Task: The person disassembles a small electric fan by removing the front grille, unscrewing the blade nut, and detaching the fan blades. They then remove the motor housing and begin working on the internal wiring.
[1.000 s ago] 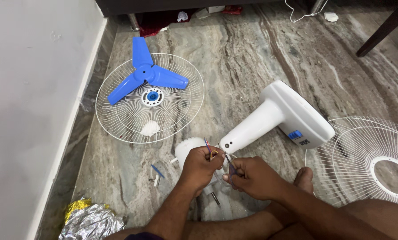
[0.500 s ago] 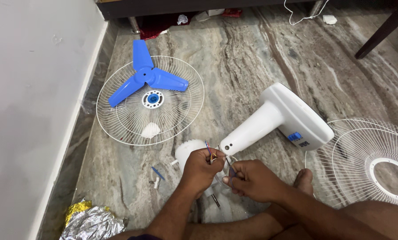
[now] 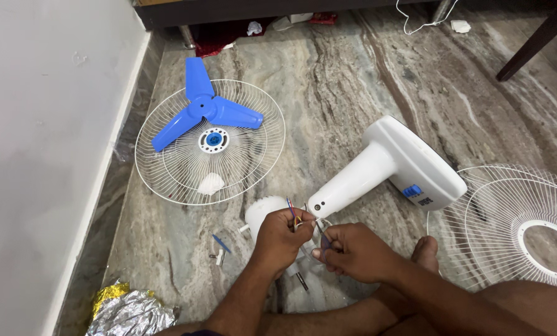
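Where the white stand's neck ends, low in the middle of the view, both hands work at a small bunch of wires.
Wires: thin coloured wires [image 3: 292, 210], red, blue and yellowish, stick up from the left hand's grasp, just beside the round end of the fan stand.
Left hand: the left hand [image 3: 281, 239] is curled nearly closed, fingertips pinching the wires.
Right hand: the right hand [image 3: 353, 250] is curled as well, thumb and forefinger pinched on a thin wire end; what exactly lies between them is too small to tell.
Fan stand: a white fan stand [image 3: 384, 168] with a blue switch panel lies on its side, its neck pointing at the hands.
Motor housing: a white rounded housing [image 3: 261, 211] lies under and behind the left hand.
Left of the hands: a small blue piece and a screw [image 3: 218, 249] on the marble floor [image 3: 340, 81].
Far left: a white wire guard [image 3: 211, 143] with a blue three-blade propeller [image 3: 202, 111] on it.
Right: a second wire guard [image 3: 515, 227], beside a bare foot [image 3: 425, 250].
Bottom left: crumpled foil [image 3: 126, 310] by the wall.
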